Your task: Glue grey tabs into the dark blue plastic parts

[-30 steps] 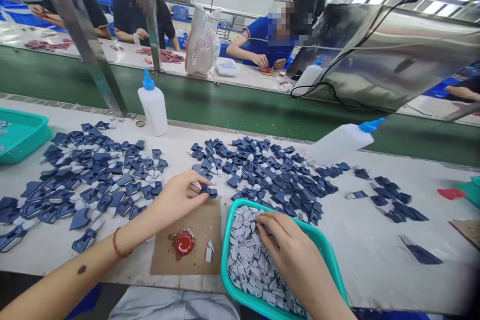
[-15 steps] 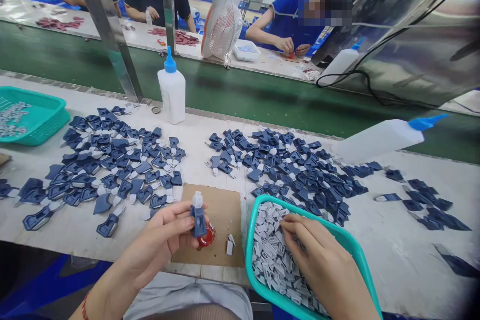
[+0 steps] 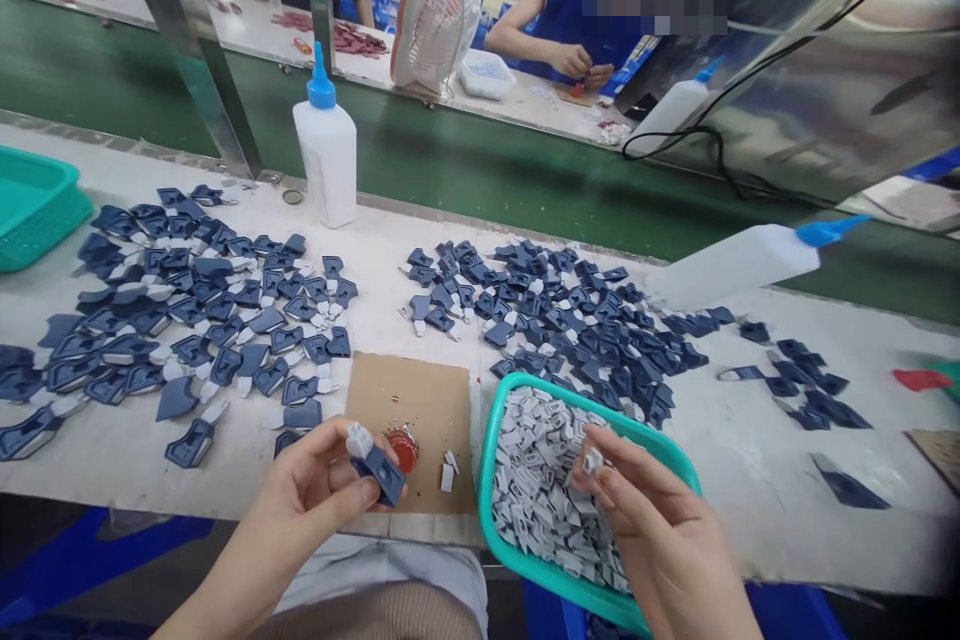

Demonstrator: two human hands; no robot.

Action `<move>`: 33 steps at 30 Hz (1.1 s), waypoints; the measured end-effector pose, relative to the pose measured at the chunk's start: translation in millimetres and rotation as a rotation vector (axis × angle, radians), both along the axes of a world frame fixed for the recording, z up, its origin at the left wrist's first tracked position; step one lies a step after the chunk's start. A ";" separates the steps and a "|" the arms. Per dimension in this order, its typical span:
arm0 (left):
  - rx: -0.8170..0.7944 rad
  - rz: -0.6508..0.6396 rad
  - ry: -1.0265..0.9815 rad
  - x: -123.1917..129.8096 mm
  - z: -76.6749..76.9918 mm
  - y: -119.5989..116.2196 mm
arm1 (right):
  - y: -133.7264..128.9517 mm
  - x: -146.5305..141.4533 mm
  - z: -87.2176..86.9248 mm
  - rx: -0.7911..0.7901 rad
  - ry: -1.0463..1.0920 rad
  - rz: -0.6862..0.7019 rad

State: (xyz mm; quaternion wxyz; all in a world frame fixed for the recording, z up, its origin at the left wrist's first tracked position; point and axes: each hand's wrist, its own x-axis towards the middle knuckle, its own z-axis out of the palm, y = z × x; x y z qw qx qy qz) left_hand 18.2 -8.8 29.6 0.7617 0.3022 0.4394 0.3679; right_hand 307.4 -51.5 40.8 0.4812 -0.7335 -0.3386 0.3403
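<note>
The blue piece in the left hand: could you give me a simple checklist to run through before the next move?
1. Blue piece gripped by the left hand: ok.
2. Small pale piece pinched by the right hand: ok.
3. Both pieces apart: ok.
4. Basket stocked with more pale pieces: ok.
5. Bottle at the right upright: not ok, tilted well over.
6. Underside of the blue piece undamaged: cannot tell, it is hidden.

Bright, diffuse lighting; right edge degraded.
Pale glare noted on the shiny silver sheet-metal panel [image 3: 847,100]; soft shadows on the white flat worktop [image 3: 765,490]; far right blurred, darkened; top partly pixelated.
</note>
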 end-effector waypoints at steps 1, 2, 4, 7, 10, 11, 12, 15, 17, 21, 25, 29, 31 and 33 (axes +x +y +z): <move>0.007 -0.008 -0.007 0.4 -0.3 -0.9 | -1.4 -3.0 0.2 -0.009 -0.030 0.003; 0.014 -0.020 -0.015 0.6 -0.7 -1.6 | -2.5 -6.0 0.5 -0.016 -0.082 0.019; 0.028 -0.040 -0.034 0.6 -1.3 -2.7 | -4.3 -11.5 1.2 -0.014 -0.216 0.090; 0.013 -0.030 -0.044 0.9 -0.8 -4.0 | -5.6 -18.3 1.4 0.046 -0.379 0.207; -0.018 0.002 -0.038 2.3 1.2 -5.8 | -6.0 -21.7 0.1 0.050 -0.469 0.296; -0.021 0.004 -0.037 2.8 1.7 -6.4 | -6.2 -21.6 -0.4 0.029 -0.503 0.330; -0.019 0.003 -0.034 3.1 2.0 -7.0 | -6.6 -21.0 -0.7 0.008 -0.539 0.368; -0.005 -0.003 -0.006 3.3 1.2 -8.4 | -9.0 -16.6 -1.1 -0.037 -0.612 0.491; -0.004 0.001 0.004 2.9 -0.3 -9.0 | -11.0 -13.7 -0.9 -0.042 -0.658 0.557; -0.016 0.038 -0.026 2.3 -2.3 -9.6 | -13.1 -12.8 -1.7 0.027 -0.862 0.591; 0.009 0.088 -0.029 0.4 -2.4 -9.2 | -12.6 -16.3 -4.4 0.087 -0.997 0.559; 0.034 0.119 0.045 -3.6 -3.3 -9.0 | -13.7 -24.2 -2.7 0.159 -1.055 0.484; 0.050 0.131 0.064 -5.3 -4.8 -9.6 | -14.1 -32.6 2.2 0.184 -1.010 0.378; 0.075 0.145 0.074 -6.3 -7.5 -10.6 | -12.4 -44.9 8.7 0.184 -0.902 0.294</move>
